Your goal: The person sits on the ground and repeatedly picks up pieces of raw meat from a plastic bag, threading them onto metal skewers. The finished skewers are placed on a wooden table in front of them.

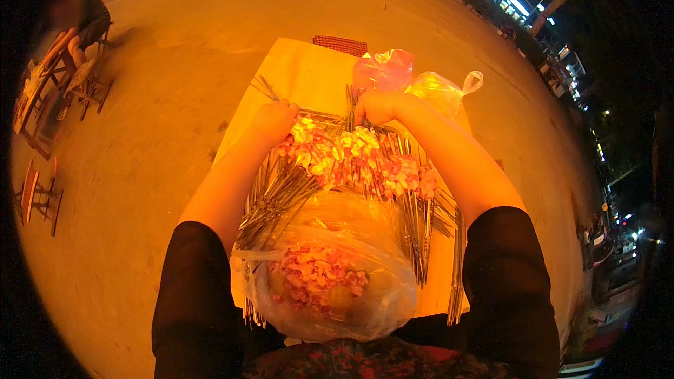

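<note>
At the far left of a pile of meat skewers point(363, 155), my left hand point(278, 118) is closed on a few thin skewers, whose bare ends point(266, 88) stick out past the fingers. My right hand point(376, 107) is bent down at the far side of the pile, its fingers at a bundle of upright skewer sticks point(349, 108); its grip is partly hidden. Chunks of pale and pink meat are threaded on the piled skewers. Close to my body, a clear plastic bag point(379, 295) holds loose cut meat point(318, 273). Bundles of bare skewers point(279, 197) lie left of the pile.
Everything rests on a light-coloured table point(295, 68). A pink plastic bag point(383, 69) and a knotted clear bag point(437, 89) stand at its far right. A red checked stool top point(339, 45) shows beyond. Another person point(92, 16) sits at a low table point(39, 89), far left.
</note>
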### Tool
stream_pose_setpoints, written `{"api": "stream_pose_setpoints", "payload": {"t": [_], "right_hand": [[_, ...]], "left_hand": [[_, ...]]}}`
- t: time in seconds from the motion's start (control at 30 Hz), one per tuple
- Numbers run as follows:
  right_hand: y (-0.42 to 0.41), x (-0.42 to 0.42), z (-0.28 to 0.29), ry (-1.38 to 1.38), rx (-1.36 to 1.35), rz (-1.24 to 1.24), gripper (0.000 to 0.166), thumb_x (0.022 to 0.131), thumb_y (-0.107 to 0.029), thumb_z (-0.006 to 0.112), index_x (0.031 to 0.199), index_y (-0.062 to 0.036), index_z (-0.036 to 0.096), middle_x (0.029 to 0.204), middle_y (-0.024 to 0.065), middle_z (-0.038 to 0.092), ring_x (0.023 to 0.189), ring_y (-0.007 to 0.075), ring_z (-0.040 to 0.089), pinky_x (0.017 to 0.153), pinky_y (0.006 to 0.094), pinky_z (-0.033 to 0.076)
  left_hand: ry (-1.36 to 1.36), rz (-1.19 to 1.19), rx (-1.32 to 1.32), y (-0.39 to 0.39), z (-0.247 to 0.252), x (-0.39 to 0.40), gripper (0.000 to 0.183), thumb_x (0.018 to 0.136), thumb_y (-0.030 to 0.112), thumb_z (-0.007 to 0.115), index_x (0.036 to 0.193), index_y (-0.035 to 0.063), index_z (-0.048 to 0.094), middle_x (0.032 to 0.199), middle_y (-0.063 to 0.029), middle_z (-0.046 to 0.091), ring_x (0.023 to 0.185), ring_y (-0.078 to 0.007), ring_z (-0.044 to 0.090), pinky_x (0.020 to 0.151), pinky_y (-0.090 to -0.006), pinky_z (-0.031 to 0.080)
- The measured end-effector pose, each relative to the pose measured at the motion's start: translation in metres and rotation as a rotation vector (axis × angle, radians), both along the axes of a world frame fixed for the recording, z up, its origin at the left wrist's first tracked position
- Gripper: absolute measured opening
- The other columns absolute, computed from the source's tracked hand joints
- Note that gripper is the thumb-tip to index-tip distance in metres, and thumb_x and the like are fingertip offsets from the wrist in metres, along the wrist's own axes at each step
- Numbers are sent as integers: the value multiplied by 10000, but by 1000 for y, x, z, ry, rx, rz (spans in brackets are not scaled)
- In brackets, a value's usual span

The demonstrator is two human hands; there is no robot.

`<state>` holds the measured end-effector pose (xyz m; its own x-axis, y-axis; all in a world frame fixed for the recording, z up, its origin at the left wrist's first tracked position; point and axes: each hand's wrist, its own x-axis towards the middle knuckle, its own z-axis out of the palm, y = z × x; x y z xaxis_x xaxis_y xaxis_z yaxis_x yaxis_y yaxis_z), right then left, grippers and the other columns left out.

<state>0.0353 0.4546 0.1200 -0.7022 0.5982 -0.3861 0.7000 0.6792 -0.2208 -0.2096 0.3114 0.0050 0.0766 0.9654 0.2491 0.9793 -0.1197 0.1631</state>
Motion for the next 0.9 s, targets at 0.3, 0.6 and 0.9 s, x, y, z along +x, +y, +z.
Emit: {"api": "stream_pose_setpoints", "payload": {"t": [0.3,0.6,0.9], "right_hand": [[6,32,-1,128,-52,-102,535,813,-447,687,1102,3,654,950,165,690,740,312,678,669,426,560],[23,53,3,398,-89,-283,621,794,-519,693,1106,16,645,954,172,688,709,318,678,643,440,566],[46,45,-21,473,-55,-523,707,774,-591,699,1110,28,636,958,179,686,677,323,678,618,455,572]], "left_hand": [[-93,68,19,-12,4,7,433,862,63,566,1283,42,464,1348,-213,458,1141,-416,553,944,-471,471],[-120,101,-2,-16,8,3,496,856,43,579,1333,34,445,1413,-226,431,1185,-424,536,977,-472,461],[-151,96,-22,-20,15,-11,555,843,14,593,1373,28,431,1470,-238,406,1221,-432,523,1003,-475,454]]}}
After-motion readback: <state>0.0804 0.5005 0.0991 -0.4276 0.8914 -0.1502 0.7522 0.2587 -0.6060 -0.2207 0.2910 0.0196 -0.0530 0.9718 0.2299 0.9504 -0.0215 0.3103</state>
